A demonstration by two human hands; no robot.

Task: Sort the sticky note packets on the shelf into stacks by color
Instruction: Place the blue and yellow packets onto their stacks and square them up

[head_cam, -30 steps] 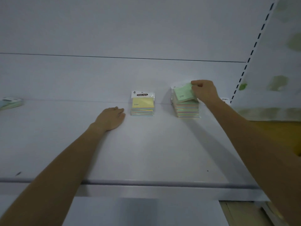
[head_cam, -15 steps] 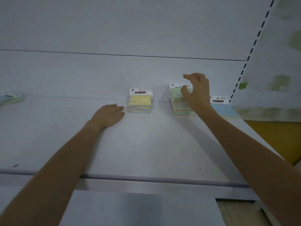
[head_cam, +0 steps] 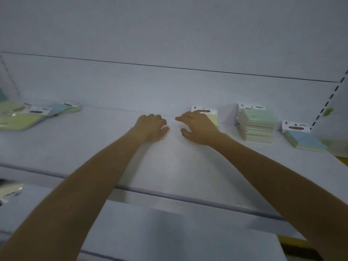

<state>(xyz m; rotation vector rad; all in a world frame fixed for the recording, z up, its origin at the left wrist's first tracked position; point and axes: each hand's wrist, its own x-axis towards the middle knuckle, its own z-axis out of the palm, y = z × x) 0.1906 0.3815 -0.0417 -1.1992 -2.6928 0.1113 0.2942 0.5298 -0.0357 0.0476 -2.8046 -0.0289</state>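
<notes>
Sticky note packets [head_cam: 22,119] lie loose and overlapping at the far left of the shelf [head_cam: 169,166], and three sorted piles stand to the right. Nearest you, past the front lip [head_cam: 169,194], your forearms cross bare shelf. Your left hand [head_cam: 151,127] rests on the surface with its fingers loosely curled and holds nothing. Your right hand [head_cam: 197,129] is beside it, fingers spread and empty, and sits in front of the yellow pile [head_cam: 211,118]. I cannot tell whether it touches that pile.

Further right stands the tall green-topped stack [head_cam: 258,127], then the low blue pile [head_cam: 303,140] near the shelf's end. All three sit close to the back panel [head_cam: 169,87].

With both hands free, the step looks like fetching the next packet from the left. Send your left hand, since it is nearer. Take one packet only and pinch it by the printed header card so the wrapper does not slide. Judge colour by the top sheet, because the sides of the stack show mixed stripes. The light is dim, and pale green and yellow look alike, so compare the packet against a pile before you set it down. Lay it square, with its header toward the back, and steady the tall stack with your free hand.
</notes>
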